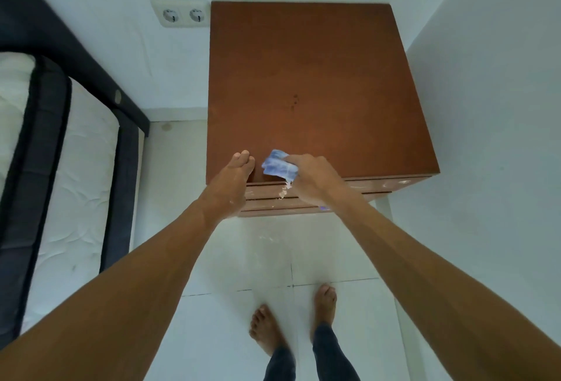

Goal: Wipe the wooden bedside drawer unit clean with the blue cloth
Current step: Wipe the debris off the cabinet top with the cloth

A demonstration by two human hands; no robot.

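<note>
At the front edge of the unit (318,86), the right hand (312,178) has its grip clenched round the cloth (277,165), which sits bunched on the top right by that edge. Can't really see the fingers under the cloth, the back of the hand covers them, and a bit of blue pokes out below the wrist too. The left hand (232,180) is just beside it, fingers straight and together, tips on the top near the front left corner, grip released, holding nothing. It blocks part of the drawer fronts, so only thin strips of those show, and how many drawers there are is hard to say from this steep angle.

Around it: a double socket (182,14) on the wall just left of the unit, a bed (57,152) with a white mattress and dark trim along the left, white tiled floor (349,259), and two bare feet (267,329) well below the unit.

The unit itself is reddish brown with a plain flat top, a few small dark specks near the middle, and whitish smears and crumbs on the drawer fronts, right below the cloth.
</note>
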